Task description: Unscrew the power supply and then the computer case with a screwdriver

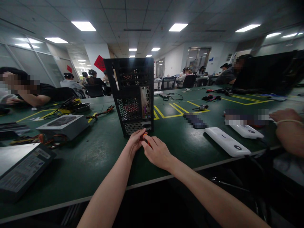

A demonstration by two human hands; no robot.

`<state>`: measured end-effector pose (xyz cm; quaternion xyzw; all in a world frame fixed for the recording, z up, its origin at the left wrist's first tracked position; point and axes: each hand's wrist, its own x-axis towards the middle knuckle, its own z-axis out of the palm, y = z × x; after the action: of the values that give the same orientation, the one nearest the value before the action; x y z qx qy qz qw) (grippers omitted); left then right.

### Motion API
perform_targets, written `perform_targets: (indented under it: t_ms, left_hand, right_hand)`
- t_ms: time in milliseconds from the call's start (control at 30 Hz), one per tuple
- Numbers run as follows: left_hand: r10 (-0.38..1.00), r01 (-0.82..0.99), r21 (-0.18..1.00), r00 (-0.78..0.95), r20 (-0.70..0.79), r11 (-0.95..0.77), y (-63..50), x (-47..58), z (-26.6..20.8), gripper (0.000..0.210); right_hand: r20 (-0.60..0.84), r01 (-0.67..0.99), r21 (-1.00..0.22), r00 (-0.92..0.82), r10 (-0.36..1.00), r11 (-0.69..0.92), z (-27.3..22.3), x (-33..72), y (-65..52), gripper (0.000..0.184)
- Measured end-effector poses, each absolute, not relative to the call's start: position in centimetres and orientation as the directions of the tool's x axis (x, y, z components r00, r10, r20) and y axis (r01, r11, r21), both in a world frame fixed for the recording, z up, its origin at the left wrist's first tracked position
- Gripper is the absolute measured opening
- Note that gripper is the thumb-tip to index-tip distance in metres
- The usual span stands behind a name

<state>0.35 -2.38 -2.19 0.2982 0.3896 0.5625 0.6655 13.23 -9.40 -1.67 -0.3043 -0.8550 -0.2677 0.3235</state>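
Observation:
A black computer case (129, 95) stands upright on the green table, its back panel with ports and perforated grilles facing me. My left hand (136, 140) is closed close in front of the lower edge of that panel, its fingertips meeting those of the other hand; what they pinch is hidden. Curled fingers of my right hand (157, 151) grip a small orange-handled tool (149, 143), which looks like a screwdriver. Only bits of orange show between the hands, and its tip cannot be made out. At the panel's bottom, a power supply grille (133, 128) sits just above my fingers.
Two loose power supplies (64, 125) (23, 171) with cables lie on the left. White power banks (226, 141) and a dark phone (195, 120) lie on the right. Another person's hand (288, 123) is at the right edge. Cable bundles (211, 97) lie farther back.

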Motion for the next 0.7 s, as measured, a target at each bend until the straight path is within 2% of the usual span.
perform_targets:
  t_ms: [133, 267, 367, 567, 700]
  left_hand:
    - [0.980, -0.532, 0.824, 0.072, -0.183, 0.193, -2.5, 0.3, -2.2, 0.014]
    - [0.975, -0.570, 0.792, 0.154, -0.158, 0.218, -2.3, 0.0, -2.7, 0.010]
    - [0.970, -0.581, 0.777, 0.154, -0.189, 0.243, -1.9, -0.2, -3.0, 0.006]
    - [0.962, -0.559, 0.784, 0.142, -0.233, 0.272, -1.3, -0.1, -3.0, 0.009]
    - [0.975, -0.539, 0.813, 0.121, -0.186, 0.222, -1.6, 0.3, -2.9, 0.012]
  right_hand:
    - [0.724, 0.689, 0.248, -0.599, 0.342, 0.681, -2.2, 13.4, -8.9, 0.021]
    - [0.764, 0.735, 0.140, -0.506, 0.400, 0.663, -2.2, 13.7, -8.8, 0.017]
    - [0.753, 0.726, 0.084, -0.495, 0.433, 0.683, -1.9, 13.7, -9.1, 0.019]
    - [0.726, 0.702, 0.132, -0.549, 0.414, 0.700, -1.6, 13.5, -9.3, 0.022]
    - [0.753, 0.749, 0.064, -0.470, 0.461, 0.660, -1.2, 13.8, -9.5, 0.019]
